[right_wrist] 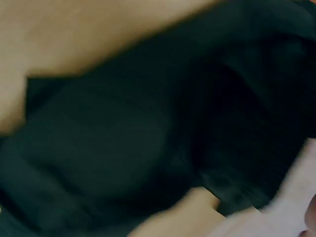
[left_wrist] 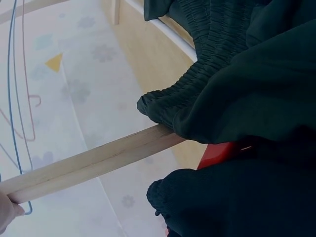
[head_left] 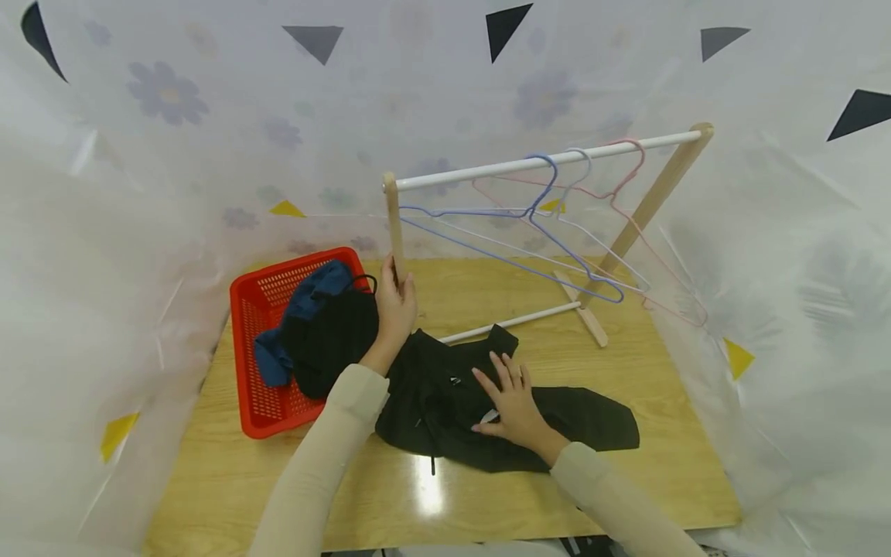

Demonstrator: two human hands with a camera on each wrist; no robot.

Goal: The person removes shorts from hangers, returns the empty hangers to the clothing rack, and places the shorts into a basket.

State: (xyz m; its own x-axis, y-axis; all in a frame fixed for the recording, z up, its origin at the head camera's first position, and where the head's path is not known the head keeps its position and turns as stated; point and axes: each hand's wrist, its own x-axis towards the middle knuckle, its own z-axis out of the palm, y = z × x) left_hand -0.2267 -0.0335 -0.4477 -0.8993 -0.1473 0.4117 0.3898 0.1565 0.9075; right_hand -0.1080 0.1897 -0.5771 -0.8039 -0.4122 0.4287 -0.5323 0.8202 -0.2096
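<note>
In the head view, a black garment with a small white mark and a hanging cord lies spread on the table. On it rests my right hand, fingers spread. The right wrist view shows mostly blurred dark cloth. My left hand holds the left wooden post of a clothes rack between thumb and fingers. In the left wrist view, part of that hand touches the post, and gathered dark cloth lies close by.
To the left stands a red basket holding blue cloth and black cloth. Blue, pale and pink hangers hang from the rack's white rail. A lower bar crosses behind the garment. Plastic sheeting surrounds the table.
</note>
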